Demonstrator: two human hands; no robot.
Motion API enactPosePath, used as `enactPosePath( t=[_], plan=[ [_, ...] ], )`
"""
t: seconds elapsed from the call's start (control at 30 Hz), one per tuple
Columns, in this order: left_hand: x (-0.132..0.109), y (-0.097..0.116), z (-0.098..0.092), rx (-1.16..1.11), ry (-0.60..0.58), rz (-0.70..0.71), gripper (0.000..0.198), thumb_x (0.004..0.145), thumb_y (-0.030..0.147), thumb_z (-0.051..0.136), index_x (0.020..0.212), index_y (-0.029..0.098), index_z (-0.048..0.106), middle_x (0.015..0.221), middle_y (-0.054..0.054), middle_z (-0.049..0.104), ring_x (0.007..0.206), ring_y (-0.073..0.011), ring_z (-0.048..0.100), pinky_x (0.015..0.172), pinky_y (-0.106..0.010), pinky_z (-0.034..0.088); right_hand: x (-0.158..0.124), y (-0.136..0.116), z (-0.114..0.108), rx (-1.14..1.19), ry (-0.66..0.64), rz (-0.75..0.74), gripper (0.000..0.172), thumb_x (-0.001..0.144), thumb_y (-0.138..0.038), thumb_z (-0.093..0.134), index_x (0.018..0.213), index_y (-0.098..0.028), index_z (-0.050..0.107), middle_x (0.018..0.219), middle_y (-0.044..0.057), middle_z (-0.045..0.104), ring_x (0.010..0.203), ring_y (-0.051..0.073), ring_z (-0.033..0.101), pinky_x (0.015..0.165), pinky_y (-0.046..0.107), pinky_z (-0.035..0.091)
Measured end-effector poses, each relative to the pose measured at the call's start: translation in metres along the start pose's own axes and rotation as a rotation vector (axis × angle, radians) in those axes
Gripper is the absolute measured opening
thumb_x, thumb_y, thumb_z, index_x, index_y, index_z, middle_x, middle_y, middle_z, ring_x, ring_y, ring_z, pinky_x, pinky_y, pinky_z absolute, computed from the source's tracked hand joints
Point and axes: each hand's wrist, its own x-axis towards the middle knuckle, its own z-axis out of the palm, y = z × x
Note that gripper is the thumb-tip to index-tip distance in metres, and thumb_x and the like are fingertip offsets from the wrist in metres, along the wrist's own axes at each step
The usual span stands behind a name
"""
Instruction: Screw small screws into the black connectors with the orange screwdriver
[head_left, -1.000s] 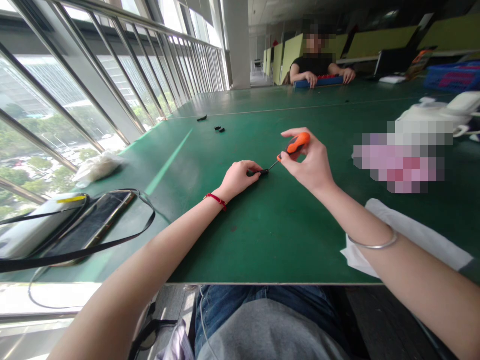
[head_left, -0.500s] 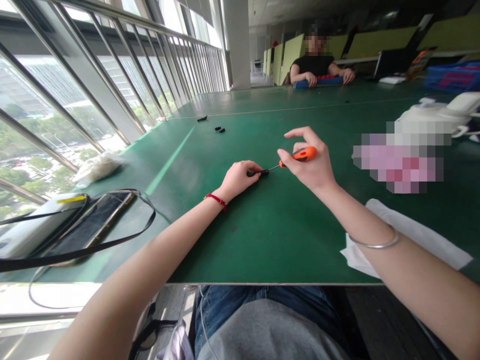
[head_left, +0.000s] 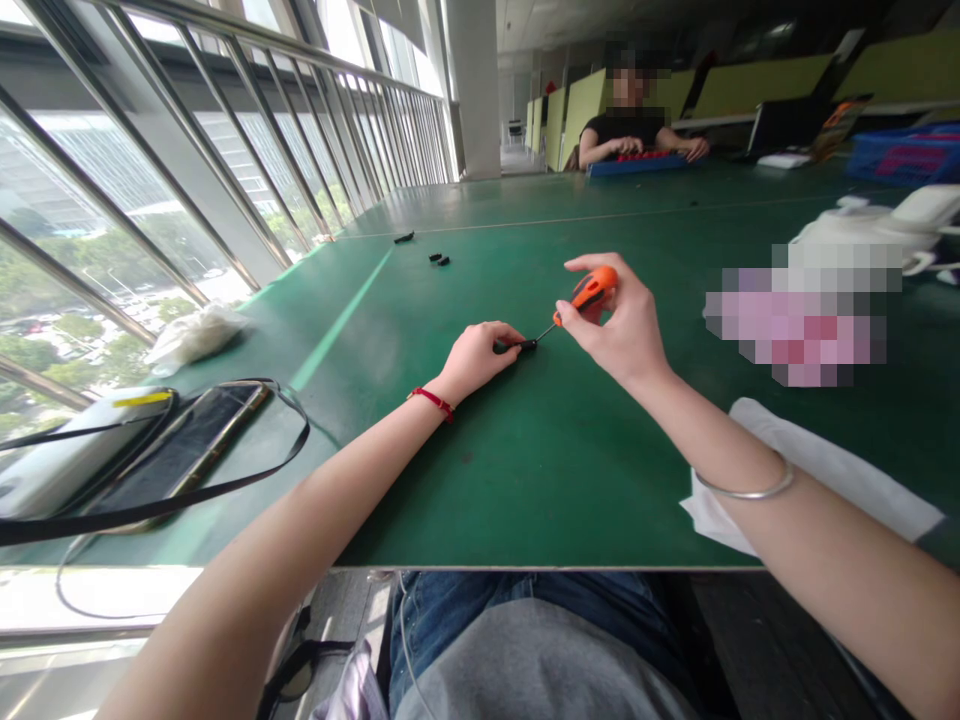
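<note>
My left hand (head_left: 484, 352) rests on the green table, its fingers closed on a small black part (head_left: 528, 344) whose exact kind is too small to tell. In my right hand (head_left: 626, 325) is a screwdriver (head_left: 596, 288) with an orange and black handle, gripped between thumb and fingers while the index finger stretches out. The thin metal shaft slants down to the left, and its tip meets the right end of the black part. Fingers hide much of that part.
Several small black pieces (head_left: 439, 260) lie farther back on the table (head_left: 465, 480). At left are a phone (head_left: 191, 450), a black strap and a plastic bag (head_left: 196, 335). White paper (head_left: 720, 510) lies under my right forearm. Across the table, a person handles a blue tray (head_left: 637, 168).
The screwdriver handle has tipped up to a steeper angle, my right hand shifting slightly left with it. My left hand and the black part stay in place.
</note>
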Motion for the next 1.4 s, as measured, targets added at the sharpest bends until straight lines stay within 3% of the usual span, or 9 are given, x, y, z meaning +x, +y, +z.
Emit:
enactPosePath(
  t=[0.07, 0.27, 0.4, 0.5, 0.63, 0.9, 1.03, 1.17, 1.4],
  plan=[
    [0.0, 0.001, 0.0, 0.011, 0.001, 0.012, 0.023, 0.077, 0.02, 0.055, 0.092, 0.018, 0.072, 0.089, -0.001, 0.072, 0.081, -0.0162, 0.064, 0.076, -0.026, 0.052, 0.0, 0.0, 0.0, 0.019, 0.015, 0.014, 0.037, 0.069, -0.028, 0.066, 0.104, -0.023, 0.057, 0.071, -0.002, 0.061, 0.055, 0.013, 0.052, 0.055, 0.028, 0.042],
    [0.0, 0.001, -0.001, 0.024, 0.001, 0.014, 0.023, 0.077, 0.02, 0.054, 0.092, 0.018, 0.071, 0.09, -0.001, 0.071, 0.081, -0.016, 0.064, 0.076, -0.025, 0.052, -0.002, -0.003, 0.001, -0.058, 0.038, 0.088, 0.013, 0.075, -0.035, 0.063, 0.075, -0.022, 0.06, 0.065, -0.001, 0.06, 0.055, 0.013, 0.052, 0.056, 0.029, 0.041],
    [0.0, 0.0, 0.0, 0.021, -0.002, 0.021, 0.023, 0.077, 0.02, 0.054, 0.093, 0.019, 0.071, 0.09, -0.001, 0.07, 0.082, -0.0153, 0.063, 0.077, -0.025, 0.052, -0.002, -0.003, 0.003, -0.011, 0.074, 0.079, 0.029, 0.068, -0.025, 0.066, 0.096, -0.023, 0.058, 0.07, -0.001, 0.062, 0.058, 0.015, 0.055, 0.055, 0.028, 0.043],
    [0.0, 0.001, 0.001, 0.048, 0.033, 0.023, 0.021, 0.077, 0.021, 0.054, 0.09, 0.018, 0.071, 0.093, -0.003, 0.067, 0.079, -0.0144, 0.062, 0.075, -0.025, 0.052, -0.002, -0.001, 0.003, -0.026, 0.046, 0.12, 0.009, 0.074, -0.03, 0.062, 0.078, -0.022, 0.06, 0.062, -0.001, 0.06, 0.057, 0.015, 0.056, 0.059, 0.029, 0.044],
    [-0.002, 0.003, 0.0, 0.092, 0.071, -0.038, 0.019, 0.075, 0.022, 0.055, 0.087, 0.018, 0.069, 0.086, -0.003, 0.065, 0.075, -0.0146, 0.061, 0.072, -0.026, 0.051, -0.002, 0.001, 0.002, -0.021, 0.053, 0.099, 0.023, 0.079, -0.03, 0.057, 0.058, -0.022, 0.053, 0.061, 0.0, 0.062, 0.061, 0.016, 0.059, 0.063, 0.029, 0.045],
    [-0.005, 0.013, -0.002, -0.046, -0.017, 0.074, 0.033, 0.081, 0.028, 0.054, 0.113, 0.019, 0.058, 0.078, 0.002, 0.067, 0.069, -0.0121, 0.061, 0.068, -0.023, 0.048, -0.001, 0.005, 0.001, -0.109, 0.054, 0.113, 0.021, 0.075, -0.026, 0.058, 0.055, -0.022, 0.053, 0.056, 0.0, 0.059, 0.057, 0.016, 0.055, 0.059, 0.029, 0.04],
    [-0.002, 0.011, -0.001, 0.095, 0.115, 0.096, 0.025, 0.079, 0.019, 0.051, 0.101, 0.018, 0.064, 0.092, -0.003, 0.066, 0.088, -0.0167, 0.06, 0.083, -0.028, 0.047, -0.001, 0.005, 0.001, -0.096, 0.041, 0.117, 0.022, 0.075, -0.026, 0.059, 0.054, -0.022, 0.053, 0.055, 0.0, 0.058, 0.056, 0.015, 0.054, 0.058, 0.029, 0.04],
    [0.0, 0.003, -0.001, 0.163, 0.031, 0.111, 0.033, 0.075, 0.018, 0.055, 0.107, 0.018, 0.064, 0.109, -0.004, 0.065, 0.101, -0.0204, 0.056, 0.093, -0.034, 0.044, -0.002, 0.001, 0.0, -0.049, 0.023, 0.07, 0.023, 0.076, -0.024, 0.059, 0.054, -0.021, 0.052, 0.053, -0.001, 0.056, 0.053, 0.013, 0.051, 0.056, 0.028, 0.038],
    [-0.001, 0.003, -0.001, 0.15, 0.015, 0.106, 0.017, 0.078, 0.023, 0.055, 0.089, 0.021, 0.069, 0.092, -0.001, 0.068, 0.09, -0.0193, 0.057, 0.084, -0.031, 0.046, -0.002, -0.006, -0.002, 0.048, -0.026, 0.043, 0.027, 0.076, -0.024, 0.057, 0.051, -0.022, 0.047, 0.051, -0.001, 0.054, 0.052, 0.014, 0.052, 0.054, 0.029, 0.039]
  ],
)
